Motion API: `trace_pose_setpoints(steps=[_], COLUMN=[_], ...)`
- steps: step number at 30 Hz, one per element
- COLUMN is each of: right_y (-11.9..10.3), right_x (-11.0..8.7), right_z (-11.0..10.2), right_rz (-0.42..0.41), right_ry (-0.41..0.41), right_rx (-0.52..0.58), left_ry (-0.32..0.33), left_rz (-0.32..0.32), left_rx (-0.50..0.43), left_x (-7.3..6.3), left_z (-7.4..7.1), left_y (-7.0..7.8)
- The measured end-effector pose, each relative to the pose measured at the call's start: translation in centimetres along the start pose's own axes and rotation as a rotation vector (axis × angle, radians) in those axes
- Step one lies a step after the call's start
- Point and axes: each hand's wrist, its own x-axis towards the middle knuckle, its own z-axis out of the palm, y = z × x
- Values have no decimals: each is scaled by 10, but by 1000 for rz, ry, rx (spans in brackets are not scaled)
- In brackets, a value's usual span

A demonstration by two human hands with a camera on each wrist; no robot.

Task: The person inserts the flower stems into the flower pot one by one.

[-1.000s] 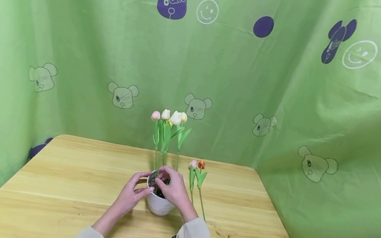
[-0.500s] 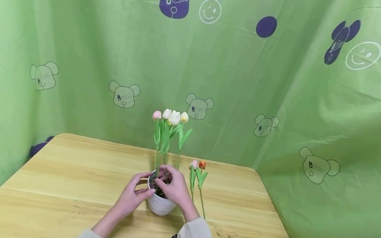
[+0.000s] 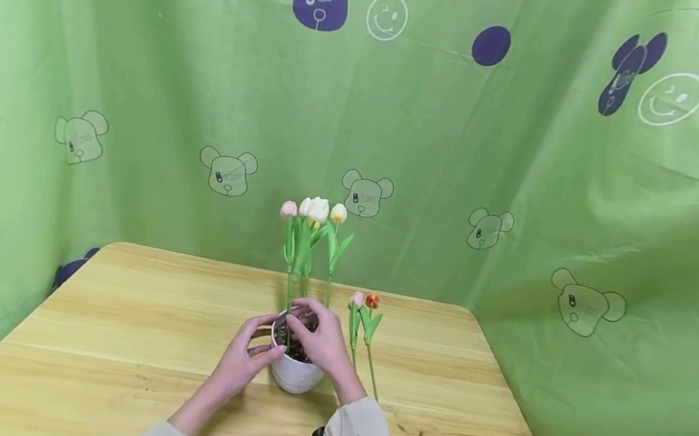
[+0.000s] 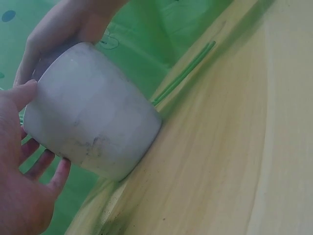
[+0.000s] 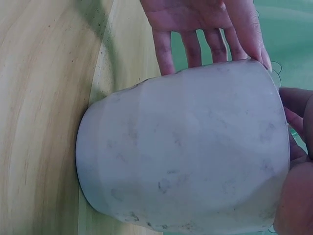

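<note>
A white flowerpot (image 3: 295,377) with dark filling stands upright on the wooden table, and several tulips rise from it. Among their heads are a pink tulip (image 3: 289,210), a large white tulip (image 3: 319,210) and a pale yellow tulip (image 3: 339,213). My left hand (image 3: 241,355) holds the pot's left side, thumb at the rim and fingers spread along the outer wall (image 4: 93,112). Over the pot's mouth, my right hand (image 3: 325,340) pinches a green tulip stem (image 3: 292,289) low down between thumb and fingers. Those fingertips are partly hidden in the right wrist view, behind the pot (image 5: 186,147).
To the pot's right lie a pink tulip (image 3: 356,300) and an orange tulip (image 3: 372,301) on the wooden table (image 3: 118,334). Green curtain (image 3: 432,132) with bear prints surrounds the table at the back and sides.
The large white tulip head has shifted slightly left and up against the other blooms. My right hand has risen a little at the pot's mouth; my left hand keeps its hold.
</note>
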Motion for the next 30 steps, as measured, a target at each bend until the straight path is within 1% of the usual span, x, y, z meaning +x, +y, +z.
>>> trace_pose_setpoints(steps=[3, 9, 20, 24, 30], right_y=[-1, -2, -3, -2, -6], right_x=[1, 3, 3, 3, 4], right_z=[1, 3, 1, -7, -30], right_rz=[23, 26, 32, 21, 18], right_ry=[7, 12, 13, 33, 111], right_rx=[25, 52, 47, 58, 148], left_ry=[4, 5, -2, -6, -2], left_rz=[4, -9, -16, -17, -27], left_rx=[-6, -24, -45, -40, -39], left_x=[0, 1, 1, 1, 1], left_z=[0, -1, -1, 0, 0], left_y=[-1, -2, -1, -1, 0])
